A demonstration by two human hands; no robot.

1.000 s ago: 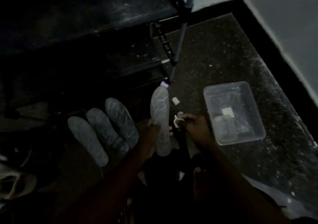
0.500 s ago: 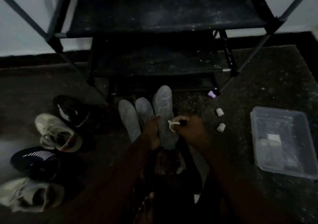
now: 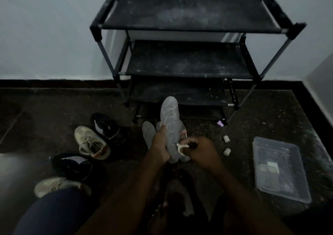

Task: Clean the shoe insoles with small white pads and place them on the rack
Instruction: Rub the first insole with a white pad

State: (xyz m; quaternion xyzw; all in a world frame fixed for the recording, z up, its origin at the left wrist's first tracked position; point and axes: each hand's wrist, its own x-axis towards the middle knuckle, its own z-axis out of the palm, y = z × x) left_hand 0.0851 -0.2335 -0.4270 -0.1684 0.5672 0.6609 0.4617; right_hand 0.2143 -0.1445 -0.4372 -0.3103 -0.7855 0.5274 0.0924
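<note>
While left hand [image 3: 160, 144] grips 1 insole [image 3: 170, 119] before rack [image 3: 189, 27], right hand [image 3: 201, 151] pinches white pad [image 3: 180, 149] | step: wiping | next: likely shelve it.

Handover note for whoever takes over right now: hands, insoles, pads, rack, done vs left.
Left hand: grips the grey insole low down, toe end toward the rack.
Right hand: pinches a small white pad at that insole's lower edge.
Other insoles lie on the floor behind the left hand; count unclear.
Rack shelves: no insole in view on them.
Clear tub at right holds white pads.
Done: nothing racked. Left: finish wiping, rack it, then the rest.
</note>
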